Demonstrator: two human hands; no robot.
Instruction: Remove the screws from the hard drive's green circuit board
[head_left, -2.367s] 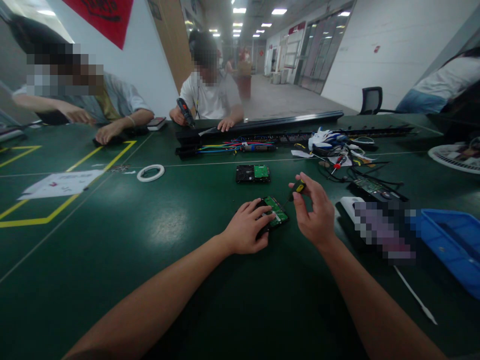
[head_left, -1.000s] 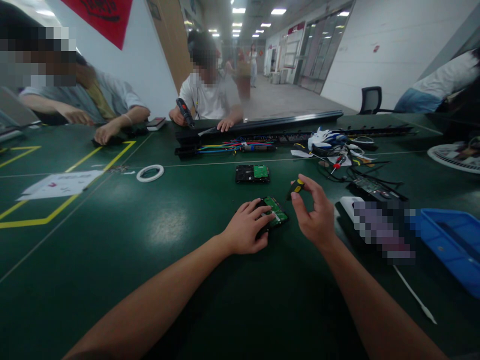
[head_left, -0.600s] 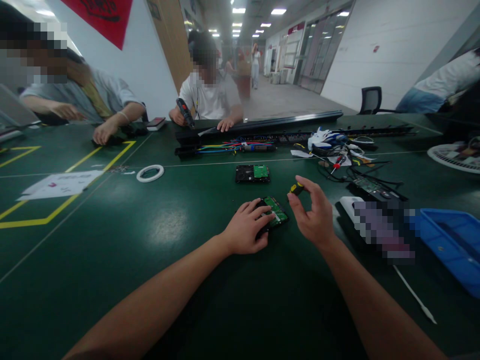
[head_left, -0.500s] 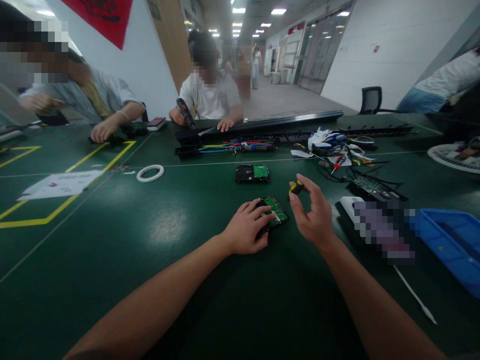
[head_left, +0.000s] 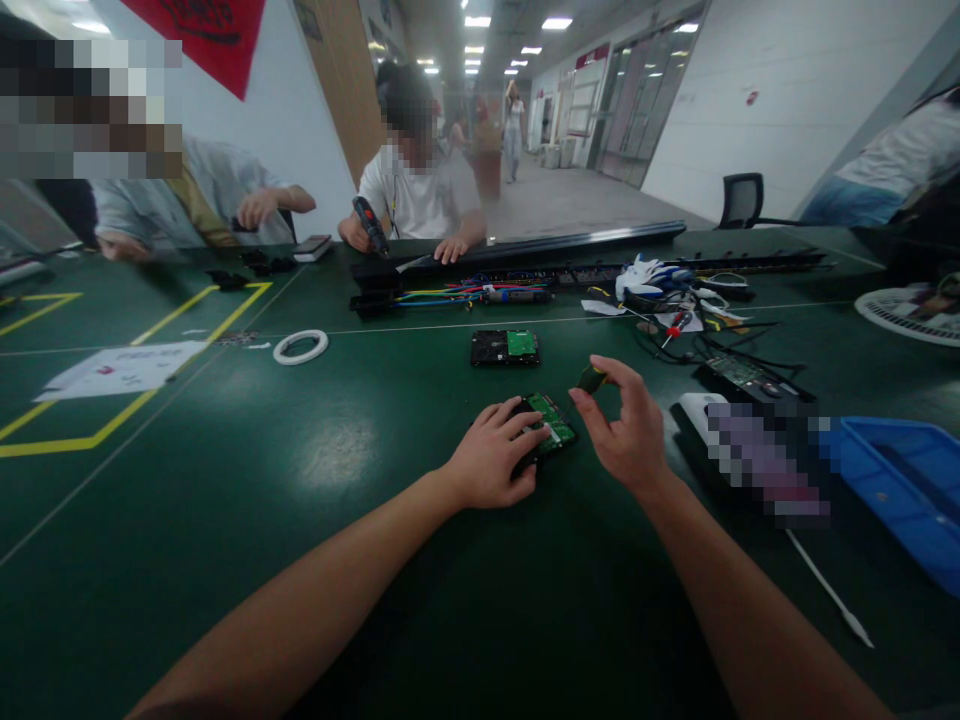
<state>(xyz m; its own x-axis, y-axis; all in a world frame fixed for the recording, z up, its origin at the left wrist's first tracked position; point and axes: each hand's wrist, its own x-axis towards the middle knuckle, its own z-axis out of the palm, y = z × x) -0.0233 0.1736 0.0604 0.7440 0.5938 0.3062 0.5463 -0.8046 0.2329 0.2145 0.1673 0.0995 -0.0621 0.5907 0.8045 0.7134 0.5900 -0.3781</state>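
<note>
In the middle of the green table lies a hard drive [head_left: 556, 424] with its green circuit board facing up. My left hand [head_left: 496, 452] holds it down, fingers laid across its left part and thumb along the near edge. Just right of the drive, my right hand [head_left: 628, 420] pinches a small screwdriver [head_left: 591, 379] by its dark, yellow-marked handle, between thumb and fingertips. The shaft points down-left toward the drive's right edge; whether the tip touches it I cannot tell. A second hard drive [head_left: 505, 348] lies flat beyond, touched by neither hand.
A blue bin [head_left: 900, 480] and a partly blurred white object [head_left: 694, 408] stand to my right. Beyond are gloves [head_left: 651, 278], cables and a long black housing [head_left: 450, 262]. A white ring [head_left: 300, 347] and paper sheet [head_left: 124, 368] lie left. Co-workers sit across the table.
The screwdriver in my right hand has turned and shifted slightly left and down. My left hand stays on the drive. The co-worker at far left has moved their hands apart from the black parts.
</note>
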